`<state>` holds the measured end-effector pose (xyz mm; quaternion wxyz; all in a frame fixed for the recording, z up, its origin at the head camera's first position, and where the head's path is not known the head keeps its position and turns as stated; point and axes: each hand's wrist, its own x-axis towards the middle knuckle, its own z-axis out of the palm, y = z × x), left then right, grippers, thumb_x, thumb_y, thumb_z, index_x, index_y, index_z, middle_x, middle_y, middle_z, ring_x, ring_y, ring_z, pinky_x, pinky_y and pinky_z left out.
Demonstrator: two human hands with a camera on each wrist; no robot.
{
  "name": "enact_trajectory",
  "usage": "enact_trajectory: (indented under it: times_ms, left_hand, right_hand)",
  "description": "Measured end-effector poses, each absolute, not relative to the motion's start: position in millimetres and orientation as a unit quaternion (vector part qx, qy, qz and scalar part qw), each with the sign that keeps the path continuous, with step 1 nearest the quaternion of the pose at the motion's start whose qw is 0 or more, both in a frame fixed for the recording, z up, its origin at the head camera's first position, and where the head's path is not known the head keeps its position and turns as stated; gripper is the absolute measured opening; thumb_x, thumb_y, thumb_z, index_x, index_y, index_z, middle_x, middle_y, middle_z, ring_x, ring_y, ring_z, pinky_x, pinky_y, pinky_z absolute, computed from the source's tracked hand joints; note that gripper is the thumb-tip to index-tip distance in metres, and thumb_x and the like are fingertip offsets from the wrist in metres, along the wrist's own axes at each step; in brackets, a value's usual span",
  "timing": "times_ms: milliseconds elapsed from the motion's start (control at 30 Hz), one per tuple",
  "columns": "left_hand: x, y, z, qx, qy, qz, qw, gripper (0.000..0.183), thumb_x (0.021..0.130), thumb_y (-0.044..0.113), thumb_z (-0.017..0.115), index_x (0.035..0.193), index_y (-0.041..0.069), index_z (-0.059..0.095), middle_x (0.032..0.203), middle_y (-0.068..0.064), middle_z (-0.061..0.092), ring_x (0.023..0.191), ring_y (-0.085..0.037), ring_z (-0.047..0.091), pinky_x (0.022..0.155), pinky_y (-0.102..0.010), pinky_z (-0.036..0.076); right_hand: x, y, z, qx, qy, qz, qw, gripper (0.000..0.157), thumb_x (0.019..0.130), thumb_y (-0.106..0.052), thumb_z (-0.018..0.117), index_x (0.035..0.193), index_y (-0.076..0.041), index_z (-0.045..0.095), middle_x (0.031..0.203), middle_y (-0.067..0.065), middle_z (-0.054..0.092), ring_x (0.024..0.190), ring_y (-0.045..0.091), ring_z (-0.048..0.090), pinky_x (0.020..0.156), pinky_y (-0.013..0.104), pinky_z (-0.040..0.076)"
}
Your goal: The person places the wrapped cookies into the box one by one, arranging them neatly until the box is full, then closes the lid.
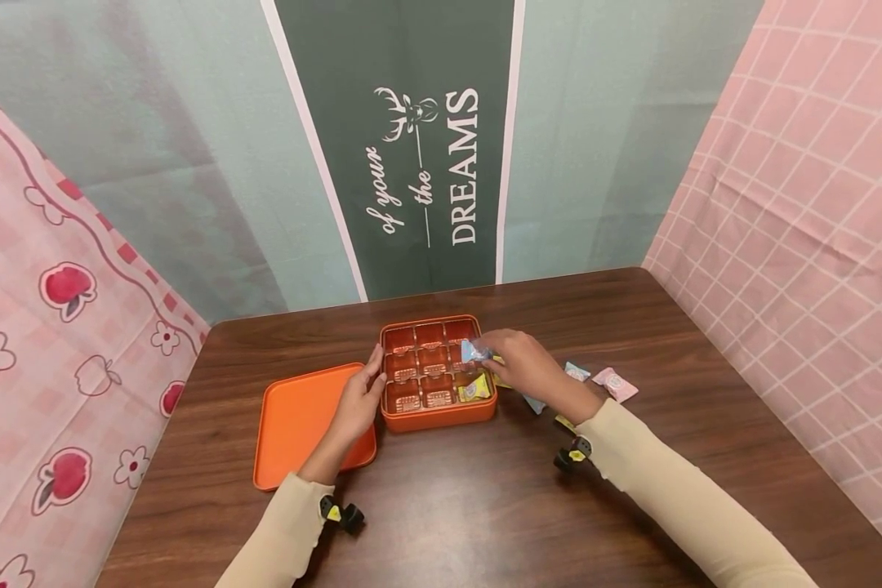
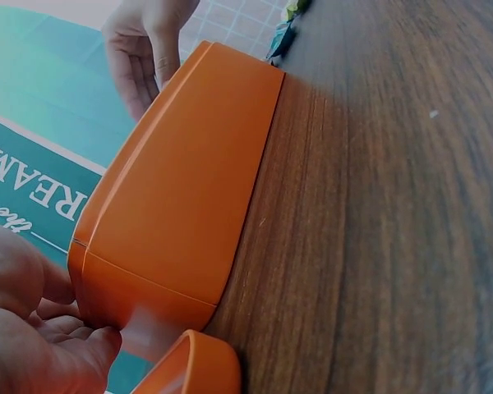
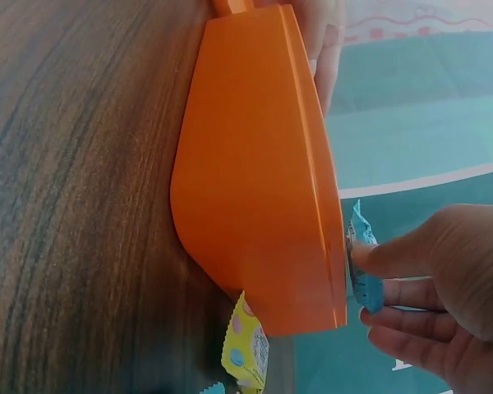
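An orange box [image 1: 441, 420] with a clear divided insert stands on the table. A yellow wrapped candy [image 1: 475, 388] lies in its front right compartment. Above the insert's right column, my right hand [image 1: 525, 363] pinches a blue wrapped candy [image 3: 366, 263] between thumb and fingers, just over the rim in the right wrist view. My left hand [image 1: 356, 400] rests against the box's left side, its fingertips touching the wall near the rim. Beneath that forearm lies the flat orange lid [image 1: 301, 425].
Right of the box, several wrapped candies lie on the brown table [image 1: 441, 506]: a pink candy [image 1: 615, 384], a blue candy [image 1: 576, 371] and others partly hidden by my right arm. One yellow candy [image 3: 246, 345] lies close against the box. Printed curtains [image 1: 588, 147] hang around the table.
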<state>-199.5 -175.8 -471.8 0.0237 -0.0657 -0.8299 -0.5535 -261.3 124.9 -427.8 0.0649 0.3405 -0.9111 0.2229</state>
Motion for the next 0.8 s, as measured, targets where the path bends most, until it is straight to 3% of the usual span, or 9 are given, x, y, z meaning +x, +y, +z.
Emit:
enact_trajectory:
  times_ms: [800]
  left_hand:
    - [-200.3,-174.3,-472.2,-0.060,-0.831,-0.553,0.026,0.052,0.107,-0.001,0.044,0.156,-0.004,0.029,0.166,-0.015,0.021,0.153,-0.027,0.019,0.120,-0.049,0.022]
  right_hand:
    - [-273.3,113.8,-430.2,0.371,-0.902,0.215,0.039,0.020,0.090,-0.002,0.075,0.110,0.001,0.077,0.122,0.016,0.071,0.110,0.030,0.069,0.089,0.042,0.058]
